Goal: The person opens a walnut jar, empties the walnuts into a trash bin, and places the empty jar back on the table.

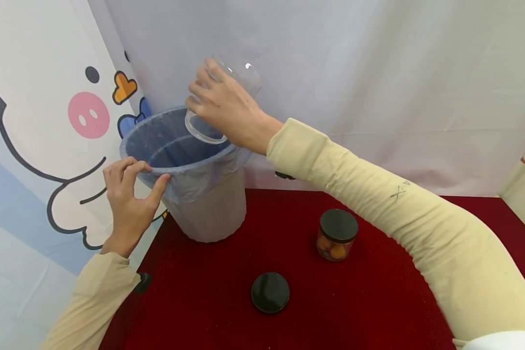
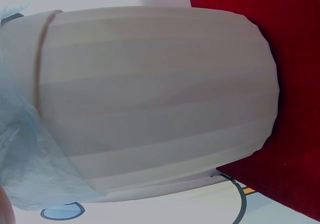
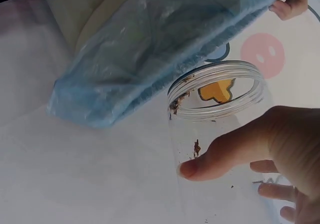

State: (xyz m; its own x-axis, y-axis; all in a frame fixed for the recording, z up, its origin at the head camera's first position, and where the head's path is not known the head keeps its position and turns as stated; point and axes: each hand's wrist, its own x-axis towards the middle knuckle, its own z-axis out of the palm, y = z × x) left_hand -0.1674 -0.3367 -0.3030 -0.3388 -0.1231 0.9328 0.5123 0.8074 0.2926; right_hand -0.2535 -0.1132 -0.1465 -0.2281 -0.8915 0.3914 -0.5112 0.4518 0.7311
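Observation:
A whitish ribbed trash bin (image 2: 150,94) stands upright at the table's back left. A thin blue plastic bag (image 1: 197,182) lines it and folds over its rim. My left hand (image 1: 131,199) grips the lined rim at the near left, thumb on the outer side. My right hand (image 1: 227,107) holds a clear jar (image 3: 190,199) above the bin, tilted with its open mouth down towards the opening. In the right wrist view, brown crumbs (image 3: 196,148) cling inside the jar near its threaded mouth. The bin's bottom is hidden in the head view.
On the red cloth (image 1: 201,296) lie a loose black lid (image 1: 270,292) and, farther right, a black-lidded jar (image 1: 338,233) with orange-brown round pieces inside. A small black object (image 1: 284,175) shows behind the right forearm. A pale curtain (image 1: 354,73) hangs behind; a cartoon-printed sheet (image 1: 35,121) borders the left.

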